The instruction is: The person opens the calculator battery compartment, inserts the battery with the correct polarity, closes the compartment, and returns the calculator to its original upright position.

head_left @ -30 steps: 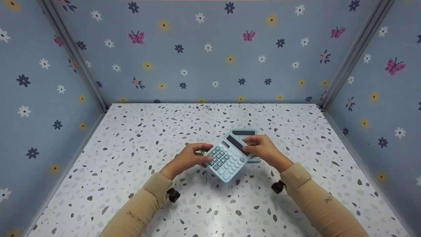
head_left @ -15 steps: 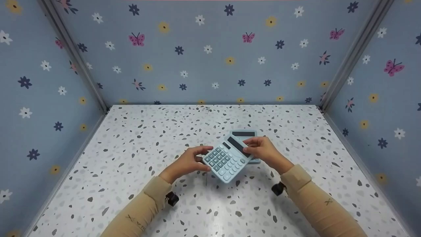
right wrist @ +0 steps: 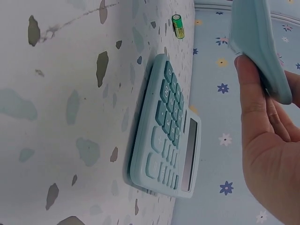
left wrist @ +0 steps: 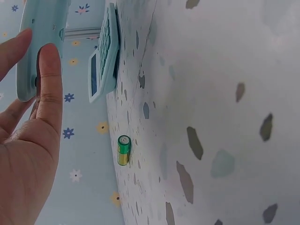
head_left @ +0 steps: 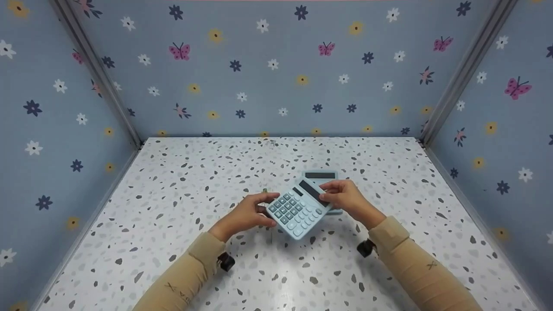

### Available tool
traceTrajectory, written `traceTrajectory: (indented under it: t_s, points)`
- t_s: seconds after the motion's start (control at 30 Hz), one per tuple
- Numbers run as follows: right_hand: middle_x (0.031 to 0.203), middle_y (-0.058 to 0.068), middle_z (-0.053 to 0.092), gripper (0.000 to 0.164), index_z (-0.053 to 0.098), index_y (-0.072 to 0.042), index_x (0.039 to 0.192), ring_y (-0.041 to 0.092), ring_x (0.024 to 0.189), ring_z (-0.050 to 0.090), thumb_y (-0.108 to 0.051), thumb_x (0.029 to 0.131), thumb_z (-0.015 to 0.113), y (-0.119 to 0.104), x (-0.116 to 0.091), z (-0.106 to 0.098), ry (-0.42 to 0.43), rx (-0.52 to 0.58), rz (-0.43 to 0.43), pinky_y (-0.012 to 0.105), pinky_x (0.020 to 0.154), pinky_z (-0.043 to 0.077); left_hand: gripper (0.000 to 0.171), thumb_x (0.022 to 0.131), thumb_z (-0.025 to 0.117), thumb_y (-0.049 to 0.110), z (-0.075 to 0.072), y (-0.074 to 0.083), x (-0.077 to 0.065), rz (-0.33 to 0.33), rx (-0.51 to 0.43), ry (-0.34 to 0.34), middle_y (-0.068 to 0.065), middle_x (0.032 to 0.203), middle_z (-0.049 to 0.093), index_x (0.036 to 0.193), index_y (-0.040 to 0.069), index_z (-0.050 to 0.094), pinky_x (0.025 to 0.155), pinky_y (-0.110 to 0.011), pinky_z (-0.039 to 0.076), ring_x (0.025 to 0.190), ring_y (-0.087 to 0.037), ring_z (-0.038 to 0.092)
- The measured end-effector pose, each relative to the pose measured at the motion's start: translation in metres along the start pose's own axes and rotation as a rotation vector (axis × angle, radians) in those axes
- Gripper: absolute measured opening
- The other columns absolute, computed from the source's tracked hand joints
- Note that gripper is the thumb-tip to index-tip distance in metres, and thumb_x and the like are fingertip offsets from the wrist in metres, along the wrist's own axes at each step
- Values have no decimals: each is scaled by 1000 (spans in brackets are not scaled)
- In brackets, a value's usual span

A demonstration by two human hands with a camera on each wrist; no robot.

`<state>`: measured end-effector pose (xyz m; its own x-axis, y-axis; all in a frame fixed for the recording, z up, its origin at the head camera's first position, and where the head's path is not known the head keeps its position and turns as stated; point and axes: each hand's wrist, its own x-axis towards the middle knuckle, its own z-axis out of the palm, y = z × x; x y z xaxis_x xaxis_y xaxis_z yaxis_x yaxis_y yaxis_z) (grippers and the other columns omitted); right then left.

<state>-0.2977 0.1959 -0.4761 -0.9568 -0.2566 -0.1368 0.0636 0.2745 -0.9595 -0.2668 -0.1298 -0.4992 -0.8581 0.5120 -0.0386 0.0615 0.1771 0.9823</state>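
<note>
A light blue calculator [head_left: 298,211] is held tilted above the table, keys facing up in the head view. My right hand [head_left: 348,198] pinches its upper right edge beside the dark display. At the opposite edge, my left hand [head_left: 246,211] has its fingers about the casing. In the left wrist view, one left finger [left wrist: 49,70] lies against the calculator's underside [left wrist: 47,28]. A second light blue calculator [right wrist: 161,126] lies on the table behind, partly covered in the head view. A green and yellow battery [left wrist: 123,150] lies on the table.
The white speckled table [head_left: 194,181] is bounded by blue panels [head_left: 276,95] printed with flowers and butterflies. Metal posts [head_left: 93,69] stand at the back corners. Small black devices [head_left: 365,247] sit at both wrists.
My left thumb has moved off the number keys to the calculator's edge. The held calculator has shifted very little, and the right hand keeps its grip.
</note>
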Motion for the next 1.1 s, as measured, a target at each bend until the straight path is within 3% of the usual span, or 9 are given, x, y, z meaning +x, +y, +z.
traceTrajectory:
  t_s: [0.23,0.43,0.63,0.87,1.0,1.1]
  points:
    - [111,16,80,40,69,3,137,16,87,77,-3,98,75,-1,1,0,8,26,27,29,72,66,84,83,87,-3,-1,-2,-1,2,3,-6,-18,148,65,159,0,50,87,-33,66,110,-22,76]
    - [111,16,80,41,69,6,138,14,88,76,-3,98,76,-1,-1,-3,-19,16,1,28,74,66,81,86,87,0,-3,-3,-3,-12,11,5,-17,143,68,158,1,52,88,-32,65,111,-21,76]
    - [108,6,76,52,61,10,145,11,92,73,-9,100,76,-1,-4,-10,-141,42,-67,27,78,65,75,91,84,3,-6,-11,-4,-4,-23,-8,-18,137,71,159,0,51,89,-32,65,108,-20,75]
    - [141,29,66,65,47,11,158,12,105,74,-14,102,70,-3,-7,-21,-324,15,-158,30,87,65,72,96,81,6,-13,-13,-4,-6,-95,-8,-19,149,65,161,0,49,93,-37,65,115,-20,74]
    - [154,35,55,73,39,10,162,11,117,71,-4,98,71,-4,-7,-25,-422,-9,-202,26,95,62,72,96,79,6,-17,-12,-5,-1,-107,-8,-20,149,65,161,-1,48,94,-38,65,116,-20,74]
    - [157,36,52,77,36,11,163,11,123,70,6,94,71,-4,-5,-26,-451,-40,-223,23,96,60,71,98,77,6,-19,-11,-5,3,-106,-16,-20,148,66,161,-4,46,94,-37,65,115,-20,74]
